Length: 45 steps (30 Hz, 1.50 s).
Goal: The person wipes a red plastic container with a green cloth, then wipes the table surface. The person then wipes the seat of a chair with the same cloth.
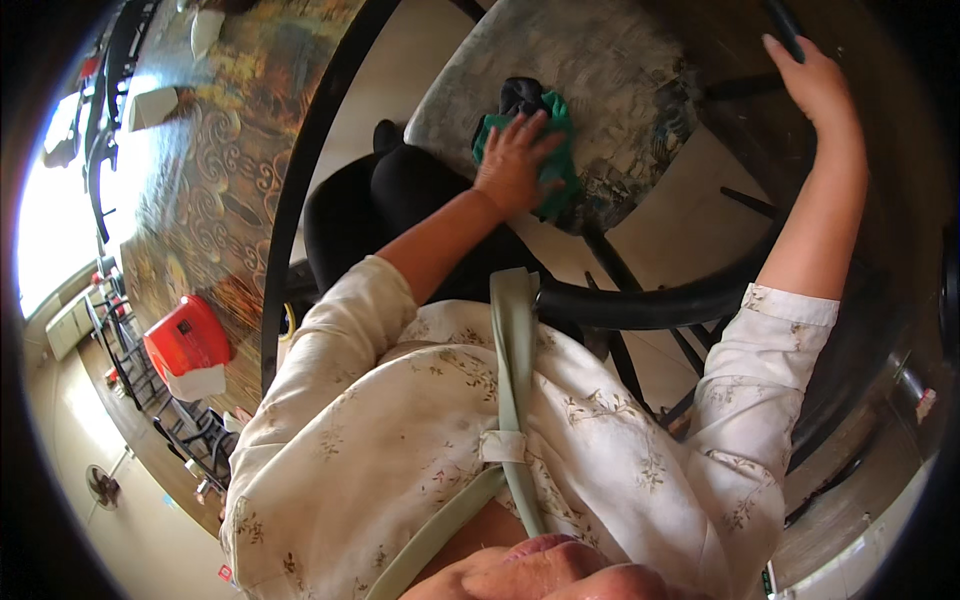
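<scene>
My left hand (514, 165) lies palm down on a crumpled green and dark cloth (562, 154), fingers spread. The cloth rests on a chair seat (600, 52) with a mottled grey, patterned cover, near its edge closest to me. At the upper right, my right hand (817, 82) is closed around a slim black bar (784, 26), which looks like part of the chair frame. The rest of that bar runs out of view.
A glossy patterned table (217, 172) with a black rim (319, 127) stands at left, bearing a red tissue box (187, 337) and pale folded items (154, 109). A curved black rail (645, 304) crosses before my torso. Black chairs (199, 435) stand farther off.
</scene>
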{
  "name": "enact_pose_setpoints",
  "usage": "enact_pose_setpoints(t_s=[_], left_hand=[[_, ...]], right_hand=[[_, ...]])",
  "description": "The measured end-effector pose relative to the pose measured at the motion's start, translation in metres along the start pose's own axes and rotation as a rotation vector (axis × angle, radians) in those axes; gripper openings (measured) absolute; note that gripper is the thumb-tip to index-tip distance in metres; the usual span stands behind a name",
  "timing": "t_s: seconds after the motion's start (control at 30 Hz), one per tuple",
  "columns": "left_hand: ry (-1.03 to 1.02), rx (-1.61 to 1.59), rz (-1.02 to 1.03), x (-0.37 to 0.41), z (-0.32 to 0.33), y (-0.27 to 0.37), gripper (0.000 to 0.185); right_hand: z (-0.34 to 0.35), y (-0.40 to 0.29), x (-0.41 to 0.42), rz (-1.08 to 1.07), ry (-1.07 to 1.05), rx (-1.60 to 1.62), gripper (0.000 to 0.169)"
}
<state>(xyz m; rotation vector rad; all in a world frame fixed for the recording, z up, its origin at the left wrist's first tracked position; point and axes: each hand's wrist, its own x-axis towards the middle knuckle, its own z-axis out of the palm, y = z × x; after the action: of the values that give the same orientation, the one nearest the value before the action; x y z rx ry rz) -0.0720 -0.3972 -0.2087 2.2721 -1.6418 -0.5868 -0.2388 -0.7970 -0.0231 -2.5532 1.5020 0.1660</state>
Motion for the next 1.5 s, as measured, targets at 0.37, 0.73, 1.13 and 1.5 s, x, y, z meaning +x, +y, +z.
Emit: enact_pose_setpoints(t_s=[0.37,0.73,1.13,1.5], left_hand=[[-0.090,0.394,-0.207,0.096,-0.002,-0.049,0.067],[0.020,0.083,0.056,-0.016,0.032,-0.031,0.056],[0.290,0.217,-0.101,0.026,0.011,-0.035,0.045],[0.376,0.202,-0.251,0.040,-0.015,-0.079,0.049]], right_hand=[[-0.029,-0.084,-0.086,-0.212,0.280,-0.093,0.047],[0.041,-0.196,-0.168,-0.939,-0.488,-0.028,0.058],[0.046,-0.181,-0.191,-1.125,-0.204,-0.142,0.054],[0.061,-0.179,-0.208,-1.316,-0.174,0.033,0.054]])
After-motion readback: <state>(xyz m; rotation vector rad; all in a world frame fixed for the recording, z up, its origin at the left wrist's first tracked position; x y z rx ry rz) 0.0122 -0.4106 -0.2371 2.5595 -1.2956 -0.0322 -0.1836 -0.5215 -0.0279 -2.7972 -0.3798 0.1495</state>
